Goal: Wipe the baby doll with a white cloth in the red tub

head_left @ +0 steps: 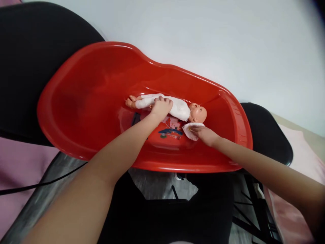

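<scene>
The doll is lying in the red tub. The left hand is resting over its hip, fingers bending; their grip cannot be told. The right hand's fingers are holding a white cloth beside the doll's head.

The red tub forms the carrier: its left end overlies the left black support, its right end the right black support. On the tub's base — printed with a cartoon design — lies a doll in white clothing, head toward the right end. A white cloth is just beside the head.
</scene>
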### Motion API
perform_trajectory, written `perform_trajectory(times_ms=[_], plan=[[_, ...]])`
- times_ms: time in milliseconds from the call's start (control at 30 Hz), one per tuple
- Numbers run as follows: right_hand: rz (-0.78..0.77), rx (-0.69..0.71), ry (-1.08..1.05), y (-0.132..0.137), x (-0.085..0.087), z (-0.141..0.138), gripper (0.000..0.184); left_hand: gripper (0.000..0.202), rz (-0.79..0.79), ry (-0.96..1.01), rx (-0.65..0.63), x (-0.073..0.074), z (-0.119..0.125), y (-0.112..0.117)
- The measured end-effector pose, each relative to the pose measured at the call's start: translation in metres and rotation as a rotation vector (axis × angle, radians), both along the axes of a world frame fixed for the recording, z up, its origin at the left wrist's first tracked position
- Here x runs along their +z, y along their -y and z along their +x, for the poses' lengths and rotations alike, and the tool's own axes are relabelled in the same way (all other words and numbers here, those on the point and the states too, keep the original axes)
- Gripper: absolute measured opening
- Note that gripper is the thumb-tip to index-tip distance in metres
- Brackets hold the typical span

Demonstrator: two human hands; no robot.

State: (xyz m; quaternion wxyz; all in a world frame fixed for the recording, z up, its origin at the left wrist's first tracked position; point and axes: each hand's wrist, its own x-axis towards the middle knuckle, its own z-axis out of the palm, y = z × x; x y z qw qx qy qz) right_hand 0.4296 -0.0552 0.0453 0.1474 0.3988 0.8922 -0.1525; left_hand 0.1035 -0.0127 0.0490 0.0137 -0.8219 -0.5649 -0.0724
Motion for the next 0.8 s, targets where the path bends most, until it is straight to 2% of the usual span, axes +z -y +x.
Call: perform_trajectory(times_ms=[67, 133, 267, 367, 433, 500, 600, 700, 800], plan=[[-0.068, -0.114, -0.020, 0.023, 0.011, 0.004, 0.046, 0.050, 0.008, -0.018, -0.004, 0.000, -0.001, 0.001], [-0.072, -0.168, -0.075, 0.045, 0.028, 0.011, 0.044, 0.049, 0.004, -0.045, -0.013, 0.000, -0.001, 0.003], [-0.075, -0.278, -0.222, 0.084, 0.072, 0.026, 0.042, 0.048, 0.000, -0.126, -0.048, 0.003, -0.002, 0.007], [0.047, -0.257, -0.305, 0.111, 0.101, 0.037, 0.047, 0.049, -0.004, -0.166, -0.068, 0.005, -0.002, 0.011], [0.144, -0.235, -0.345, 0.129, 0.112, 0.043, 0.054, 0.048, -0.029, -0.179, -0.081, 0.006, -0.002, 0.016], [0.214, -0.223, -0.368, 0.143, 0.113, 0.048, 0.063, 0.049, -0.062, -0.186, -0.090, 0.007, -0.001, 0.021], [0.315, -0.197, -0.412, 0.156, 0.100, 0.053, 0.064, 0.050, -0.102, -0.203, -0.098, 0.009, 0.000, 0.029], [0.372, -0.195, -0.432, 0.157, 0.084, 0.054, 0.057, 0.049, -0.123, -0.233, -0.104, 0.008, 0.002, 0.035], [0.385, -0.224, -0.433, 0.152, 0.078, 0.053, 0.055, 0.046, -0.145, -0.258, -0.110, 0.008, 0.005, 0.038]])
